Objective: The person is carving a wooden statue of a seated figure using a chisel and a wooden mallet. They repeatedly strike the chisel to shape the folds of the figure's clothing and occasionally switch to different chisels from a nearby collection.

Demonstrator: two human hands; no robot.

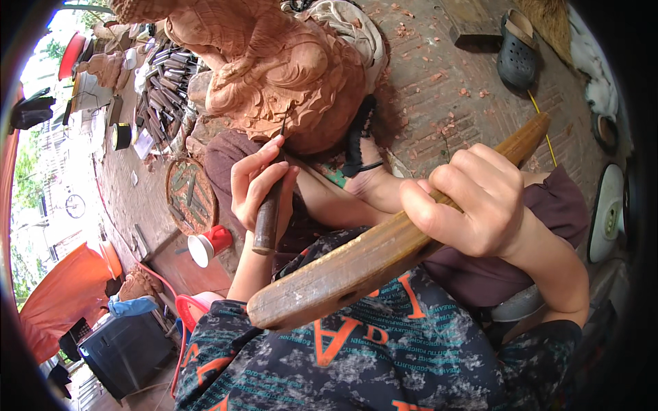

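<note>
My left hand (259,181) is closed round the brown wooden handle of a carving chisel (268,218). The thin blade points up and away, its tip at or very near the lower edge of a reddish wood carving (274,75); I cannot tell whether it touches. Curled fingers of my right hand (473,198) grip a long, worn wooden mallet (329,274). Its broad, blunt end lies to the lower left, just below the butt of the chisel handle and apart from it in the picture. The carving has leafy, folded relief and stands between my legs.
Many chisels (164,85) lie heaped at the far left. Nearer are a round tray (205,218) with tools and chips, and a red and white mug (212,244). Wood chips dot the brick floor (439,89). A dark clog (517,55) and a wooden block (480,27) sit far right.
</note>
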